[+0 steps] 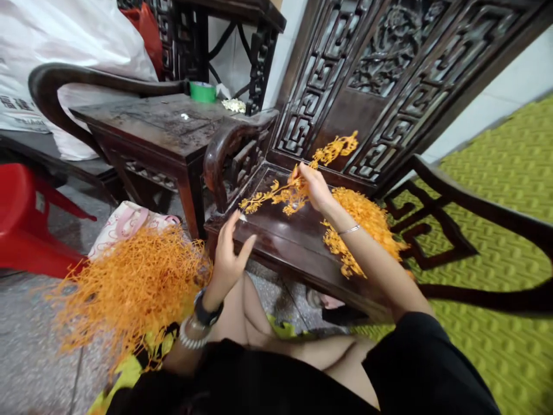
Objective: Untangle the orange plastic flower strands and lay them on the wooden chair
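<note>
My right hand (316, 188) is closed on orange flower sprigs (336, 148), which stick out on both sides of its fingers above the dark wooden chair seat (298, 230). My left hand (230, 253) is open, fingers apart and holding nothing, just short of the sprigs' left end. A heap of orange flower sprigs (365, 216) lies on the seat, partly behind my right forearm. Left of my left hand spreads a big tangled bundle of thin orange stems (138, 282); what supports it is hidden.
A dark wooden side table (151, 124) carries a green tape roll (203, 92) and small pale scraps. At far left stand a red plastic stool (26, 219) and large white bags (86, 40). A pink-and-white bag (118, 222) sits behind the stems. Yellow-green matting (496, 230) covers the right.
</note>
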Motion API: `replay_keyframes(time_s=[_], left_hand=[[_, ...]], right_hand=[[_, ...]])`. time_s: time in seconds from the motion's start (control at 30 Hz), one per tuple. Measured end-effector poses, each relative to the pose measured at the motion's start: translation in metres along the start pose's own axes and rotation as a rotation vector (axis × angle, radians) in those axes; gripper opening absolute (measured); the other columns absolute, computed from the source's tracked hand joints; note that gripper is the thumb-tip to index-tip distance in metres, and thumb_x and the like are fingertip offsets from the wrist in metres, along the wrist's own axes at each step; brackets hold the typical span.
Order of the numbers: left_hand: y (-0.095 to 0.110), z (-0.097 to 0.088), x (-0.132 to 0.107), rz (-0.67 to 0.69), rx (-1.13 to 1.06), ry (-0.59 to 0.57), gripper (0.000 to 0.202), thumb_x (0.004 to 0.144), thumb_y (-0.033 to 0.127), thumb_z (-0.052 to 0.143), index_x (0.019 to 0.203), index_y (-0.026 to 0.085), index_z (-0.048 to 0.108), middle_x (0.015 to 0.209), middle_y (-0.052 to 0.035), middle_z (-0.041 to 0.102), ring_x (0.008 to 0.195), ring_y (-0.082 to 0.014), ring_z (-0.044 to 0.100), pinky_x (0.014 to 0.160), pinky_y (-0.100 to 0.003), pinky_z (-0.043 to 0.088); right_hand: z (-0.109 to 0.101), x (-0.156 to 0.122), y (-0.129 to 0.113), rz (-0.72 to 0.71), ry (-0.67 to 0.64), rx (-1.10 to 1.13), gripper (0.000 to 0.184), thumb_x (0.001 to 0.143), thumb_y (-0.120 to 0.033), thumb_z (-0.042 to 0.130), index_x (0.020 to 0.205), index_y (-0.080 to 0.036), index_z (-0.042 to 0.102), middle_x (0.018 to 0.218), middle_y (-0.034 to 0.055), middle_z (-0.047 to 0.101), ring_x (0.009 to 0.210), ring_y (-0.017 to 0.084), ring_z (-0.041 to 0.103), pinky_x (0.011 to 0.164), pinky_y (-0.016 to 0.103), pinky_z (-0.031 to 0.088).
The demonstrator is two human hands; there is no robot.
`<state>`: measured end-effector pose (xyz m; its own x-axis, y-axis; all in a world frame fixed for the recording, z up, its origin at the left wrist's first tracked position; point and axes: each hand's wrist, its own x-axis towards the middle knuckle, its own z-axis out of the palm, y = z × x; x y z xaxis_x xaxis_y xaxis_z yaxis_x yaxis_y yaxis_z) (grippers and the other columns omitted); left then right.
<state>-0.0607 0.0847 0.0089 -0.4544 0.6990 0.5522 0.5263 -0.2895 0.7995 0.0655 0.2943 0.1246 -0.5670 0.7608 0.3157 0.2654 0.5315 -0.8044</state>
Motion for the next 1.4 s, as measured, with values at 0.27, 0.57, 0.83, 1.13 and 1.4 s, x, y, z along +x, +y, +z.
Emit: replay_keyframes(time_s=[0.27,0.57,0.83,1.13,1.4], left_hand=[[0.08,0.035,0.01,0.112,-0.133,-0.226,0.04,0.087,0.043,0.057,0.118,0.017,0.055,0.112,-0.009,0.067,0.103,-0.0225,0.062,0.109,-0.046,0.032],[0.109,-0.021,-0.106,0.069,-0.201,-0.346,0.026,0.088,0.023,0.054,0.113,0.02,0.064,0.113,-0.0048,0.069,0.099,-0.0177,0.065,0.086,-0.027,0.052],[0.084,-0.084,-0.121,0.157,0.422,0.265,0.026,0.076,0.017,0.063,0.099,0.024,0.071,0.085,-0.0034,0.065,0.09,-0.0223,0.057,0.091,-0.043,0.043],[0.109,-0.117,-0.132,0.182,0.343,0.389,0.022,0.089,0.029,0.055,0.108,0.022,0.065,0.102,-0.0017,0.064,0.097,-0.0208,0.06,0.089,-0.04,0.048],[0.161,-0.128,-0.122,0.322,0.477,0.269,0.025,0.086,0.034,0.059,0.103,0.018,0.069,0.093,-0.0001,0.069,0.083,-0.0159,0.062,0.08,-0.034,0.052]], right_hand=[[-0.016,-0.134,-0.096,-0.068,0.035,0.319,0.051,0.088,-0.066,0.036,0.077,-0.02,0.056,0.082,0.0044,0.063,0.088,0.016,0.062,0.078,0.031,0.049],[-0.011,-0.255,-0.107,0.106,0.127,0.414,0.046,0.087,-0.064,0.041,0.089,-0.022,0.06,0.08,0.0038,0.067,0.06,0.014,0.062,0.054,0.027,0.048],[0.038,-0.322,-0.1,0.199,-0.171,0.265,0.048,0.093,-0.056,0.035,0.085,-0.018,0.064,0.044,-0.0027,0.052,0.038,0.009,0.042,0.044,0.025,0.032],[0.015,-0.359,-0.092,0.336,-0.256,0.394,0.052,0.085,-0.055,0.052,0.054,-0.015,0.059,0.038,-0.0049,0.033,0.036,0.005,0.024,0.041,0.025,0.015],[-0.01,-0.388,-0.078,0.073,-0.632,0.316,0.044,0.074,-0.044,0.071,0.054,-0.016,0.043,0.052,-0.0055,0.038,0.05,0.006,0.031,0.047,0.022,0.027]])
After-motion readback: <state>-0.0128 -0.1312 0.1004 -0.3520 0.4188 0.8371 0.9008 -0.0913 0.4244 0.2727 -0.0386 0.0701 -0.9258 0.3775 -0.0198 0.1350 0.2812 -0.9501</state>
